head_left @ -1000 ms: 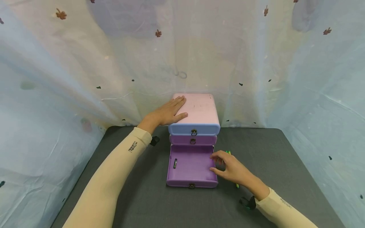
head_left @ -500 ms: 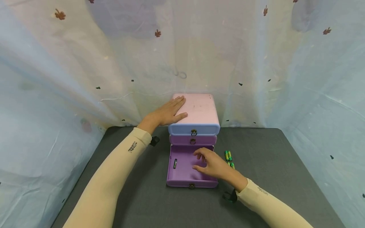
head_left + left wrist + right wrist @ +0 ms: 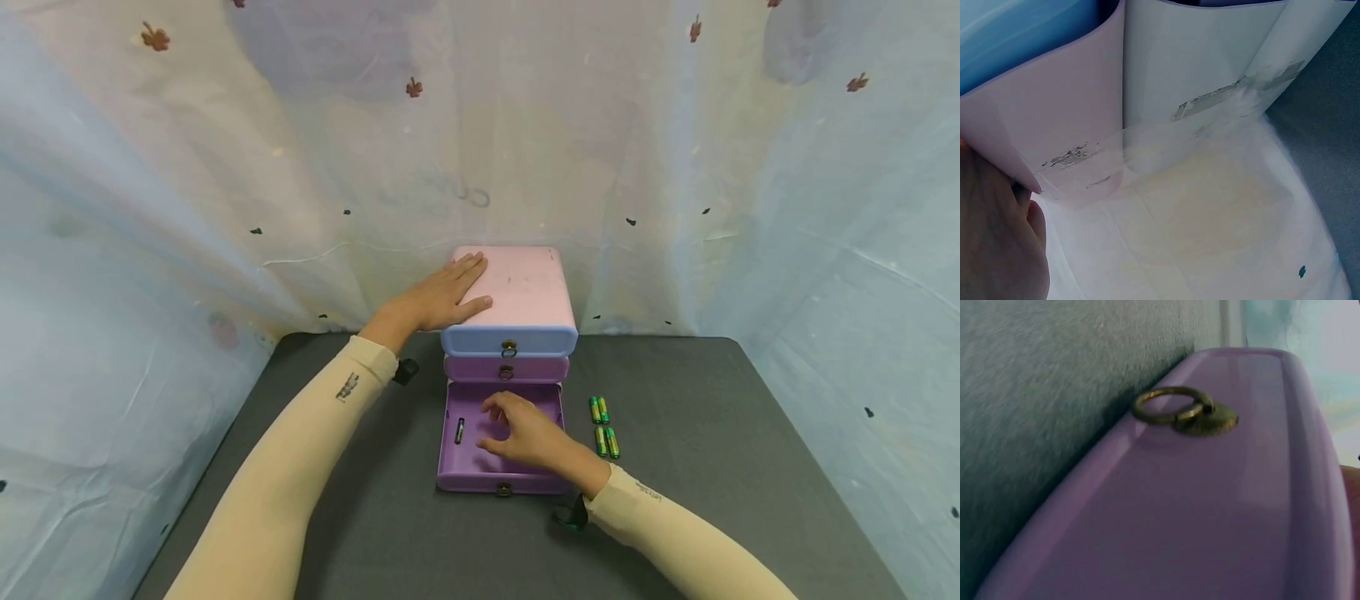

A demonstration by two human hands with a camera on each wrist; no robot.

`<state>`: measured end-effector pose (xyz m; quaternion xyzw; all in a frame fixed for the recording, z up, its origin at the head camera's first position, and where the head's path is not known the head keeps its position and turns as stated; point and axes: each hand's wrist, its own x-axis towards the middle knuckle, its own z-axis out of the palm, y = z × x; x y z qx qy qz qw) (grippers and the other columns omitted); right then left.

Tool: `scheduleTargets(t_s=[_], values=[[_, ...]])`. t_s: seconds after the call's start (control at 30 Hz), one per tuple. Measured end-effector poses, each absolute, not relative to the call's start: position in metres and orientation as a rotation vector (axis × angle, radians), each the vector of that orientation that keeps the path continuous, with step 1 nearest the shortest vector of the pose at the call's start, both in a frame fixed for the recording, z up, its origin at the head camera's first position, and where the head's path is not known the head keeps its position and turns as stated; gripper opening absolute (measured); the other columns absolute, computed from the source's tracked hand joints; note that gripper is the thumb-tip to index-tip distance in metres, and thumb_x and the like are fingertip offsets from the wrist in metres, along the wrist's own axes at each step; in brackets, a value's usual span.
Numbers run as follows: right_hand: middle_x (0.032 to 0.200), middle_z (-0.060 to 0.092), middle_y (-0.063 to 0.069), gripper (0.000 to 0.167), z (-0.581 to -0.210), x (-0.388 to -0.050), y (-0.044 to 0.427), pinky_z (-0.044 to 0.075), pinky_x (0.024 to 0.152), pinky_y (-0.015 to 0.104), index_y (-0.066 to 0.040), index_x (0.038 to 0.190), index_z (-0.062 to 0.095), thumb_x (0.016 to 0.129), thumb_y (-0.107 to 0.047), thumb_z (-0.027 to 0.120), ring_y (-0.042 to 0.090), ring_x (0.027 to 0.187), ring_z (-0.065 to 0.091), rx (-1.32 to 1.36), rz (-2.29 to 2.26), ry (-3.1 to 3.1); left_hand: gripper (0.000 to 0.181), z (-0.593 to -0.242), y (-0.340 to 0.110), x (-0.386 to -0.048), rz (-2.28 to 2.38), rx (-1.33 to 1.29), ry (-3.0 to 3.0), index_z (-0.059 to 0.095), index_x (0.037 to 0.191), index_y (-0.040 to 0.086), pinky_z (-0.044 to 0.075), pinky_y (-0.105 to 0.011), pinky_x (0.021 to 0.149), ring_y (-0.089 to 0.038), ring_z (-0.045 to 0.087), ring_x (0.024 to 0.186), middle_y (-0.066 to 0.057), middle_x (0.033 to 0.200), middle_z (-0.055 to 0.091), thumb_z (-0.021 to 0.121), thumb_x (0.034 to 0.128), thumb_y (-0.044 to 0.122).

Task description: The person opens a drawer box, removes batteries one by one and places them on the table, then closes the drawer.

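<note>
My left hand (image 3: 438,298) rests flat on the pink top of a small drawer cabinet (image 3: 525,287). Its bottom purple drawer (image 3: 504,482) is pulled out toward me. Inside, near the left wall, lies one battery (image 3: 460,431). Over the drawer hovers my right hand (image 3: 528,433), thumb and fingers parted with nothing between them, a little to the right of that battery. In the right wrist view the drawer's front (image 3: 1210,506) and its brass ring pull (image 3: 1169,403) fill the picture. The left wrist view has the cabinet's side (image 3: 1054,112) beside my left hand (image 3: 1000,231).
Several green batteries (image 3: 604,429) lie in pairs on the grey table (image 3: 675,467), right of the drawer. A blue drawer (image 3: 480,340) and a middle purple drawer (image 3: 472,369) sit above the pulled-out one. A pale patterned curtain (image 3: 525,125) hangs behind.
My right hand has moved left across the drawer, from its right edge toward the battery inside. The batteries on the table have come into full view. My left hand has stayed put.
</note>
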<state>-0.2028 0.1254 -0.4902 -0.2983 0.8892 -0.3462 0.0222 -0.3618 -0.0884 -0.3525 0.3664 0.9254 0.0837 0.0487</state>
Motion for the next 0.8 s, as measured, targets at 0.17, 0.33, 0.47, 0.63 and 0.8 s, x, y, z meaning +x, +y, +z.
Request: scheduleTargets(t_s=[0.17, 0.33, 0.47, 0.63, 0.8], values=[[0.115, 0.069, 0.013, 0.049, -0.493, -0.203, 0.112, 0.058, 0.089, 0.044, 0.0, 0.127, 0.066, 0.091, -0.023, 0.089, 0.029, 0.104, 0.067, -0.859, -1.073, 2.742, 0.085, -0.351, -0.088, -0.361, 0.263, 1.118, 2.81, -0.001, 0.173, 0.011, -0.004, -0.037, 0.135, -0.02, -0.007, 0.167, -0.006, 0.181, -0.006, 0.033, 0.1135, 0.062], [0.113, 0.069, 0.011, 0.048, -0.495, -0.204, 0.102, 0.058, 0.089, 0.043, -0.001, 0.127, 0.067, 0.09, -0.021, 0.09, 0.024, 0.102, 0.066, -0.795, -1.07, 2.738, 0.085, -0.351, -0.088, -0.361, 0.253, 1.13, 2.813, -0.001, 0.173, 0.01, -0.004, -0.037, 0.135, -0.021, -0.006, 0.167, -0.007, 0.181, -0.006, 0.032, 0.1136, 0.061], [0.11, 0.068, 0.012, 0.048, -0.497, -0.206, 0.096, 0.057, 0.087, 0.041, 0.0, 0.126, 0.068, 0.089, -0.021, 0.09, 0.023, 0.099, 0.065, -0.763, -1.06, 2.738, 0.085, -0.351, -0.088, -0.361, 0.261, 1.131, 2.817, -0.001, 0.173, 0.01, -0.004, -0.036, 0.135, -0.021, -0.006, 0.167, -0.007, 0.181, -0.006, 0.032, 0.1136, 0.061], [0.11, 0.068, 0.014, 0.046, -0.502, -0.208, 0.092, 0.057, 0.088, 0.042, 0.002, 0.123, 0.067, 0.089, -0.018, 0.09, 0.027, 0.1, 0.065, -0.738, -1.07, 2.72, 0.086, -0.352, -0.087, -0.359, 0.269, 1.128, 2.814, -0.001, 0.173, 0.01, -0.004, -0.036, 0.135, -0.02, -0.006, 0.167, -0.006, 0.181, -0.006, 0.032, 0.1133, 0.062], [0.11, 0.067, 0.014, 0.043, -0.506, -0.211, 0.088, 0.057, 0.09, 0.044, 0.003, 0.121, 0.067, 0.089, -0.014, 0.09, 0.028, 0.1, 0.065, -0.751, -1.057, 2.737, 0.085, -0.351, -0.087, -0.359, 0.281, 1.132, 2.811, -0.001, 0.173, 0.01, -0.004, -0.037, 0.135, -0.021, -0.006, 0.167, -0.007, 0.181, -0.006, 0.032, 0.1136, 0.061]])
